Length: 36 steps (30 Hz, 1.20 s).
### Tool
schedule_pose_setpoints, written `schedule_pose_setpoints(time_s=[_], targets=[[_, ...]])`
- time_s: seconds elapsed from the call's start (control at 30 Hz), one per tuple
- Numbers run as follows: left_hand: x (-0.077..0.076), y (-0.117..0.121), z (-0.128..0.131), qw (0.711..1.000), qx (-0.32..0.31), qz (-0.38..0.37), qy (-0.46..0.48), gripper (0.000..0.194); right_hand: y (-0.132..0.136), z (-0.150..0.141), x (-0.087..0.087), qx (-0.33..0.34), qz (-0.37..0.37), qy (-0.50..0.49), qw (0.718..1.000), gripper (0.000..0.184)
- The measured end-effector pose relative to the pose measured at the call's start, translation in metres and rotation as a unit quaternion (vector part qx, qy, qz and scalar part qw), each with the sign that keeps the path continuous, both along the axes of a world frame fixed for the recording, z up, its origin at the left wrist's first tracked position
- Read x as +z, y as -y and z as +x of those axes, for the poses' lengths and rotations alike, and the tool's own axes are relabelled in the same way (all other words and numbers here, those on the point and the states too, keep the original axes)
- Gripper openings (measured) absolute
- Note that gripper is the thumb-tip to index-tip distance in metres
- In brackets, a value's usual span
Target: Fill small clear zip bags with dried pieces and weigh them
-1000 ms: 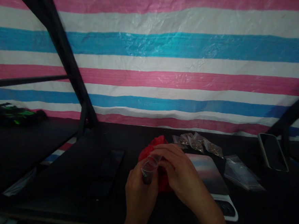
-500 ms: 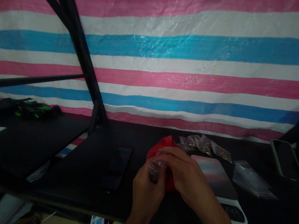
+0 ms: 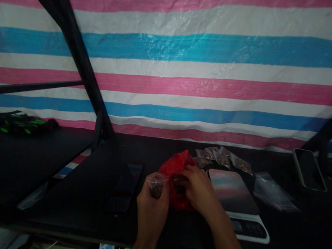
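My left hand [image 3: 152, 201] is closed around a small clear zip bag [image 3: 157, 179], its mouth pointing up and dark contents showing low inside. Just to its right a red plastic bag [image 3: 176, 163] stands on the black table with its mouth gaping. At that mouth is my right hand [image 3: 199, 186], fingers bent and reaching in. Its fingertips are lost in the dark opening, so I cannot see whether they grip anything. A kitchen scale [image 3: 233, 192] with a shiny plate lies right of my right hand.
Several filled zip bags [image 3: 222, 159] lie behind the scale. Flat, clear bags [image 3: 273, 193] are to its right, and a phone [image 3: 309, 169] is farther right. A dark phone-like slab [image 3: 127, 186] lies left of my hands. A black post [image 3: 85, 69] rises at the table's back left.
My hands were together at the small clear bag. Now my right hand has left it and reaches into the red bag, while my left hand holds the clear bag farther left. The view has shifted slightly.
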<state>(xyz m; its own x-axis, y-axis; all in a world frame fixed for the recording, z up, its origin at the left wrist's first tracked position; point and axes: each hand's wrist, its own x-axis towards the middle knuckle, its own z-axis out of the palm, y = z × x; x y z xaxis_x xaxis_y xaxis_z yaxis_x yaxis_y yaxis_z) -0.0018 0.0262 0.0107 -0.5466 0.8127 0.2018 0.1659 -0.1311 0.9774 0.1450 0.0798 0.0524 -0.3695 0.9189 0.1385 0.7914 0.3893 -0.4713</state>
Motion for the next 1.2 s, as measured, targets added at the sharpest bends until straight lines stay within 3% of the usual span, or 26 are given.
schedule_pose_setpoints(time_s=[0.13, 0.33, 0.57, 0.73, 0.9, 1.07, 1.2], targets=[[0.004, -0.001, -0.002, 1.0, 0.015, -0.005, 0.018, 0.032, 0.001, -0.008, -0.001, 0.007, -0.014, -0.093, 0.996, 0.045], [0.007, 0.002, -0.003, 1.0, 0.03, 0.007, 0.003, 0.031, -0.002, 0.007, -0.009, -0.006, -0.002, -0.18, 0.984, 0.043], [0.005, -0.001, -0.003, 1.0, 0.015, -0.004, 0.01, 0.031, 0.003, 0.003, -0.007, -0.015, 0.052, -0.069, 0.996, 0.046], [0.008, -0.001, -0.002, 1.0, 0.007, 0.009, 0.022, 0.031, 0.008, -0.014, -0.009, 0.009, 0.03, -0.097, 0.995, 0.047], [0.009, -0.001, -0.004, 0.999, 0.033, 0.02, 0.028, 0.033, 0.003, -0.006, -0.011, -0.02, 0.004, -0.134, 0.991, 0.044], [0.003, 0.0, -0.003, 0.996, 0.055, 0.042, -0.047, 0.028, 0.0, 0.012, -0.005, -0.047, 0.009, -0.152, 0.987, 0.042], [-0.005, 0.003, 0.0, 0.992, 0.008, 0.02, -0.128, 0.02, 0.005, 0.019, 0.009, -0.026, 0.008, -0.225, 0.974, 0.039]])
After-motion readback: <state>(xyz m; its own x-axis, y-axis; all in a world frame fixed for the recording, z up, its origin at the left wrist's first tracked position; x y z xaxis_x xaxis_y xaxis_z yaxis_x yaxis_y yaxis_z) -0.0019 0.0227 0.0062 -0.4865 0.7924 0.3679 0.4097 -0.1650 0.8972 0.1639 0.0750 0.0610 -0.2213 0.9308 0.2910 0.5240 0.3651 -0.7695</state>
